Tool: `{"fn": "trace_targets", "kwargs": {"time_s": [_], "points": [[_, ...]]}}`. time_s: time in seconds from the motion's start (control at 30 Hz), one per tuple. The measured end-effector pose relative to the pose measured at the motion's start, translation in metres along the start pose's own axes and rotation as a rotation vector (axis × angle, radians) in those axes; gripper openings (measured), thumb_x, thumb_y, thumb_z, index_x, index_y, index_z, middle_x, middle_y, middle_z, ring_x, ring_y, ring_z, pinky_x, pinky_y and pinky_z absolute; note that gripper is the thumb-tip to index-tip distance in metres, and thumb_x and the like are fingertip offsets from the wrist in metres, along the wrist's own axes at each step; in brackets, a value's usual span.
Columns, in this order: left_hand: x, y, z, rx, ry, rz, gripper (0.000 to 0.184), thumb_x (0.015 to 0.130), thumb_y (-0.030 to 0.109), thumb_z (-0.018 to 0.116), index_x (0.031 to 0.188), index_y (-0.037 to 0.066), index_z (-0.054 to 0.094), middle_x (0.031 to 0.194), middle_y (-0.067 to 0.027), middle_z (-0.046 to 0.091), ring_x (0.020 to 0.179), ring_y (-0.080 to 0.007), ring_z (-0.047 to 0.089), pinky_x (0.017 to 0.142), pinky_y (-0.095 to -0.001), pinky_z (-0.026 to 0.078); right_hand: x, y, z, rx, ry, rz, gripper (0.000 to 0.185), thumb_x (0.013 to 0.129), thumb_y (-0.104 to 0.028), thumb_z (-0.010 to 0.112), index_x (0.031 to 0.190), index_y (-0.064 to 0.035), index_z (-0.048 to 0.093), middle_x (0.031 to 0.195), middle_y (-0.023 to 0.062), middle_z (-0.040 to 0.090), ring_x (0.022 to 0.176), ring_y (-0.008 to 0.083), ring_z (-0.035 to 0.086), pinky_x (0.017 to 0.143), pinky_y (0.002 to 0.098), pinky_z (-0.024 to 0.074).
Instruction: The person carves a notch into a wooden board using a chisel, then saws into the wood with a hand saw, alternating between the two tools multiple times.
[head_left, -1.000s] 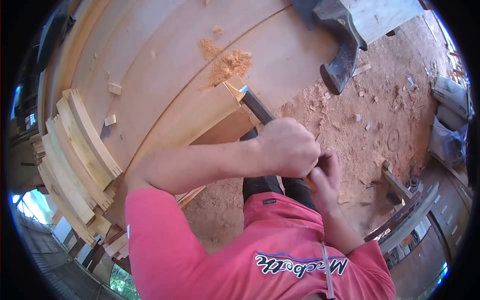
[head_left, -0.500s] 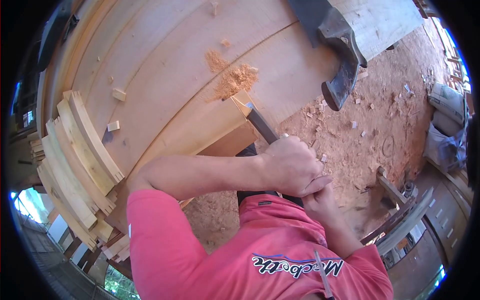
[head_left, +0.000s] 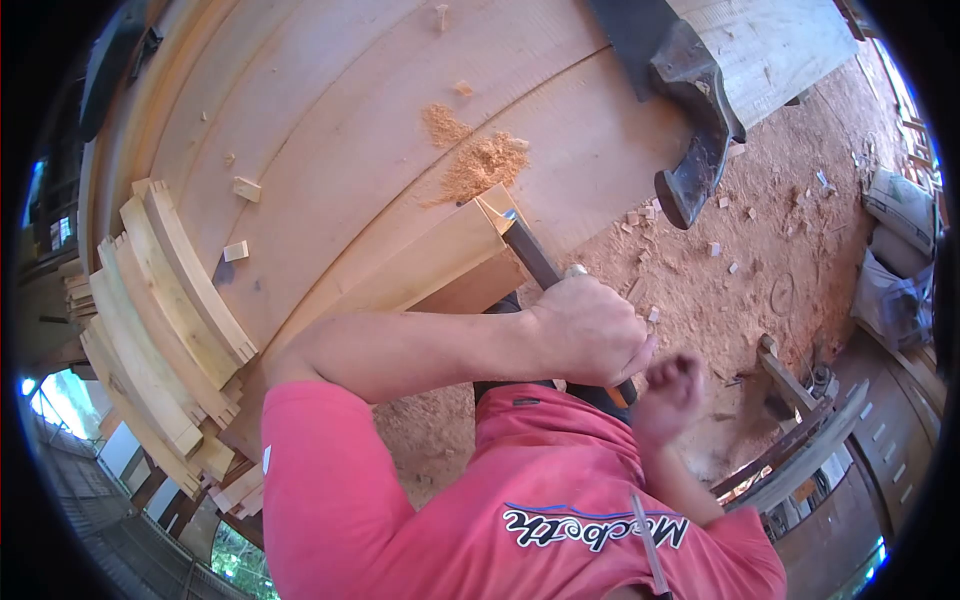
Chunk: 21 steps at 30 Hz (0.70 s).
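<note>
My left hand (head_left: 592, 332) is wrapped round a dark, flat-bladed tool (head_left: 532, 252). The blade's far end meets the notched end of a pale wooden piece (head_left: 425, 262), and the tool's black and orange butt (head_left: 622, 392) sticks out below my fist. Just right of that butt is my right hand (head_left: 672, 388), apart from the tool, its fingers curled and slightly blurred, with nothing visible in them. Sawdust (head_left: 486, 165) lies on the wooden work surface (head_left: 330, 130) beyond the notched end.
Curved wooden pieces with notched ends (head_left: 180, 290) are stacked at the left. A handsaw (head_left: 695, 130) lies at the upper right edge of the surface. Small offcuts (head_left: 236, 251) rest on it. Wood scraps litter the floor (head_left: 780, 240); sacks (head_left: 895, 240) stand far right.
My right hand has come away from the tool and my left fist, moving right, and the tool's butt shows again. My left hand keeps its grip. The view has shifted slightly.
</note>
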<state>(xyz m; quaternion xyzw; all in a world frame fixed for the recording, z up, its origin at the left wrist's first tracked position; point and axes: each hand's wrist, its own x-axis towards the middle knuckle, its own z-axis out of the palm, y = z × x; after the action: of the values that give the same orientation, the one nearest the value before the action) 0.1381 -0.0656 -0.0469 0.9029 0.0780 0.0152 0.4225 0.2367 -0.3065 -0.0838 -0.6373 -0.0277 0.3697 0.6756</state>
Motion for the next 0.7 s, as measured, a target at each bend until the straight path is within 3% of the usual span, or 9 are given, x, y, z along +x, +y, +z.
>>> {"fn": "trace_targets", "kwargs": {"time_s": [0.1, 0.23, 0.3, 0.37, 0.43, 0.47, 0.6, 0.67, 0.7], "points": [[0.002, -0.018, -0.025, 0.142, 0.133, -0.121, 0.046, 0.097, 0.032, 0.053, 0.058, 0.009, 0.066, 0.057, -0.0139, 0.065, 0.052, -0.0317, 0.067, 0.05, -0.0428, 0.054, 0.038, -0.003, 0.101, 0.091, -0.217, 0.007, 0.036, 0.103, -0.034, 0.043, 0.121, -0.0028, 0.048, 0.104, 0.0035, 0.049, 0.095, 0.0132, 0.05, 0.086, 0.0309, 0.0432], [0.003, -0.017, -0.012, 0.151, 0.19, -0.062, 0.045, 0.097, 0.032, 0.055, 0.06, 0.008, 0.065, 0.057, -0.014, 0.063, 0.05, -0.0306, 0.066, 0.049, -0.0412, 0.052, 0.047, -0.016, 0.093, 0.126, -0.351, -0.008, 0.037, 0.103, -0.031, 0.042, 0.125, -0.0015, 0.046, 0.11, 0.0055, 0.05, 0.101, 0.0142, 0.051, 0.089, 0.0324, 0.0438], [0.001, -0.011, -0.006, 0.132, 0.178, -0.017, 0.044, 0.097, 0.031, 0.056, 0.062, 0.007, 0.065, 0.058, -0.0144, 0.063, 0.05, -0.0307, 0.065, 0.049, -0.0409, 0.052, 0.034, -0.039, 0.073, -0.23, -0.525, 0.224, 0.038, 0.105, -0.029, 0.042, 0.13, -0.0003, 0.044, 0.116, 0.0083, 0.051, 0.107, 0.0144, 0.05, 0.094, 0.0333, 0.0433], [0.001, -0.007, -0.005, 0.031, 0.231, 0.045, 0.042, 0.097, 0.031, 0.058, 0.065, 0.003, 0.063, 0.065, -0.0158, 0.062, 0.051, -0.0317, 0.065, 0.049, -0.0415, 0.052, 0.021, -0.053, 0.072, -0.195, -0.507, 0.179, 0.032, 0.104, -0.02, 0.048, 0.128, 0.0014, 0.047, 0.117, 0.0096, 0.054, 0.11, 0.0158, 0.052, 0.096, 0.0349, 0.0452], [0.002, -0.002, -0.005, -0.01, 0.233, 0.058, 0.041, 0.097, 0.031, 0.059, 0.067, 0.003, 0.062, 0.071, -0.0154, 0.06, 0.055, -0.0314, 0.064, 0.051, -0.0413, 0.053, 0.019, -0.064, 0.062, -0.54, -0.802, 0.291, 0.028, 0.1, -0.008, 0.054, 0.126, 0.0018, 0.051, 0.113, 0.009, 0.057, 0.107, 0.0165, 0.056, 0.094, 0.0335, 0.0472], [0.003, 0.001, -0.004, -0.054, 0.29, 0.108, 0.042, 0.097, 0.031, 0.059, 0.066, 0.003, 0.062, 0.072, -0.0149, 0.06, 0.058, -0.0311, 0.064, 0.052, -0.0415, 0.053, 0.017, -0.058, 0.063, -0.564, -0.795, 0.068, 0.024, 0.096, 0.002, 0.056, 0.12, 0.0001, 0.058, 0.107, 0.0073, 0.06, 0.102, 0.0161, 0.058, 0.088, 0.0325, 0.0488], [0.003, 0.003, -0.001, -0.121, 0.364, 0.237, 0.043, 0.097, 0.033, 0.059, 0.066, 0.004, 0.064, 0.074, -0.0147, 0.06, 0.064, -0.0311, 0.063, 0.056, -0.0428, 0.053, 0.018, -0.059, 0.056, -0.655, -0.858, -0.153, 0.02, 0.097, 0.003, 0.055, 0.115, -0.0015, 0.06, 0.103, 0.007, 0.061, 0.096, 0.0174, 0.061, 0.082, 0.0326, 0.0495], [0.003, -0.004, 0.0, -0.05, 0.318, 0.214, 0.045, 0.097, 0.035, 0.058, 0.065, 0.004, 0.066, 0.071, -0.0153, 0.061, 0.063, -0.0319, 0.064, 0.056, -0.0436, 0.054, 0.016, -0.061, 0.042, -0.527, -0.785, 0.354, 0.016, 0.099, 0.0, 0.051, 0.109, 0.0017, 0.062, 0.092, 0.0052, 0.066, 0.083, 0.0175, 0.063, 0.074, 0.0315, 0.0515], [0.003, -0.006, -0.002, 0.024, 0.271, 0.195, 0.048, 0.097, 0.037, 0.057, 0.064, 0.004, 0.067, 0.069, -0.0159, 0.063, 0.062, -0.0327, 0.065, 0.056, -0.0443, 0.054, 0.017, -0.061, 0.044, -0.529, -0.787, 0.357, 0.016, 0.099, 0.0, 0.051, 0.109, 0.0017, 0.062, 0.092, 0.0052, 0.066, 0.083, 0.0175, 0.063, 0.074, 0.0315, 0.0515]]}}
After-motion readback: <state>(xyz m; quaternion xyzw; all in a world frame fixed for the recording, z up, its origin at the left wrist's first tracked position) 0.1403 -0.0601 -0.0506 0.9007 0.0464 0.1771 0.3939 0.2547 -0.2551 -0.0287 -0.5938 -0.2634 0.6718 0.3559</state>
